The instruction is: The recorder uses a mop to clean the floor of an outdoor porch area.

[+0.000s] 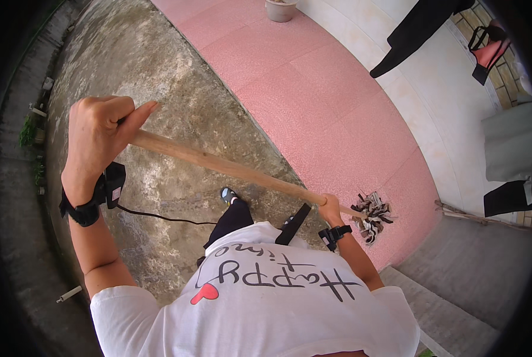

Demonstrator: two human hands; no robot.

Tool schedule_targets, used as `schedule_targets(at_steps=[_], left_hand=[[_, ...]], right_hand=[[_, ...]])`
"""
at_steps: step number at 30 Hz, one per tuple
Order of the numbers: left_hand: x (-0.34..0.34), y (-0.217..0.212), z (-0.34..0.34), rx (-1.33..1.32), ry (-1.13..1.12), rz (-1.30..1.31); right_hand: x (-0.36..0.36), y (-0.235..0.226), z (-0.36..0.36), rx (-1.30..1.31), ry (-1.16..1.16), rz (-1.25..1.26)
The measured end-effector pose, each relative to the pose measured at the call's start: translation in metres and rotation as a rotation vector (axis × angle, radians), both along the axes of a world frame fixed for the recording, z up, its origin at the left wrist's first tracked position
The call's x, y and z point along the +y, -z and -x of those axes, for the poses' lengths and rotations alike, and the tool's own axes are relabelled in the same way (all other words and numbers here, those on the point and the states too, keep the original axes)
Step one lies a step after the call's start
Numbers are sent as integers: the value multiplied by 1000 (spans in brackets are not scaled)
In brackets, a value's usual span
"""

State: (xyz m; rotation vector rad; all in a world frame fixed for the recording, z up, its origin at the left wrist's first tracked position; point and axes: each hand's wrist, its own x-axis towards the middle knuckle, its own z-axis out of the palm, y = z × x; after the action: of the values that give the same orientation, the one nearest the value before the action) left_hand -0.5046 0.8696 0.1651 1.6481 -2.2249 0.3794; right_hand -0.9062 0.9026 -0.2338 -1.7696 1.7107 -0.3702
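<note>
A mop (218, 165) with a long wooden handle slants across the view, its upper end at the left and its head at the right. My left hand (102, 128) is closed around the top end of the handle, thumb pointing along it. Lower down the handle, my right hand (330, 209) wraps round the wood close to the strands. The mop head (372, 218), a bundle of grey, white and dark cloth strips, rests on the pink floor (319, 107). Each wrist wears a black band, and a dark cable runs from the left one.
Stained concrete (158, 77) lies left of the pink floor, bordered by a grey wall. A pale flowerpot (281, 9) stands at the far edge. Dark and grey clothes (510, 140) hang at the right by the white wall. Grey steps (444, 303) are at lower right.
</note>
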Motion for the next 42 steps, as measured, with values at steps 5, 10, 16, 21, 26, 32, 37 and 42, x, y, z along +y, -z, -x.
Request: schedule_targets(at_steps=[5, 10, 16, 21, 26, 32, 37, 42], left_hand=[[25, -39, -106, 27, -133, 80], [80, -72, -195, -168, -397, 85], [179, -79, -250, -59, -780, 197], [148, -68, -239, -120, -867, 243], [75, -66, -202, -175, -843, 86], [-45, -54, -179, -278, -863, 111], [-118, -47, -202, -310, -832, 180], [-164, -76, -278, -368, -830, 197]], right_hand=[[-27, -30, -126, -143, -148, -21], [-68, -50, -243, -273, -273, -57], [-125, -53, -364, -416, -524, 157], [-200, -53, -446, -357, -649, 189], [-293, -25, -523, -408, -777, 268], [-410, -23, -572, -279, -841, 269], [-482, -28, -575, -193, -847, 196], [-512, -50, -591, -245, -764, 141]])
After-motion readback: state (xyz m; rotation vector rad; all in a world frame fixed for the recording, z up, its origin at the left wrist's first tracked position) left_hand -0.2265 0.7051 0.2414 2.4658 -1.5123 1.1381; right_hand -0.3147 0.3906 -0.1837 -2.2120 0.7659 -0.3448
